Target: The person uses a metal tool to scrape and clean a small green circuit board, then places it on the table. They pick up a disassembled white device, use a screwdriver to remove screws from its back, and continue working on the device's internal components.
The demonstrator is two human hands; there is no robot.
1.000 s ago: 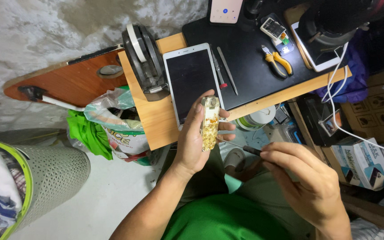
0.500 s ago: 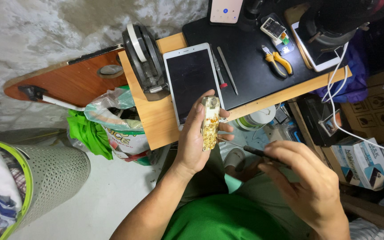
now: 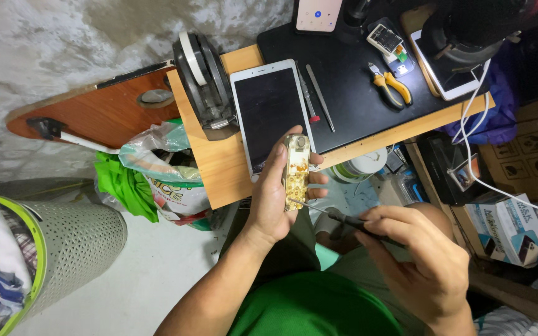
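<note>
In the head view, the left hand [image 3: 275,193] is wrapped around a small, narrow, opened handset with a pale frame and yellowish circuit board showing [image 3: 296,172], fingers closed along its edges, holding it upright in the air just over the near edge of the light wooden desk [image 3: 216,168]. The right hand [image 3: 415,258] is pinched shut on a slim dark-handled screwdriver [image 3: 344,219], whose thin metal tip reaches the lower end of the handset. On the desk behind the handset lies a white-framed tablet with a dark screen [image 3: 270,112], beside a black work mat [image 3: 350,74] that carries two thin metal tools and yellow-handled pliers [image 3: 392,87]. A grey and white roll-shaped device [image 3: 202,78] stands at the desk's left corner. Lower left on the floor stands a grey perforated basket with a green rim [image 3: 70,246], with cloth inside, and crumpled plastic bags [image 3: 157,168] sit between it and the desk.
</note>
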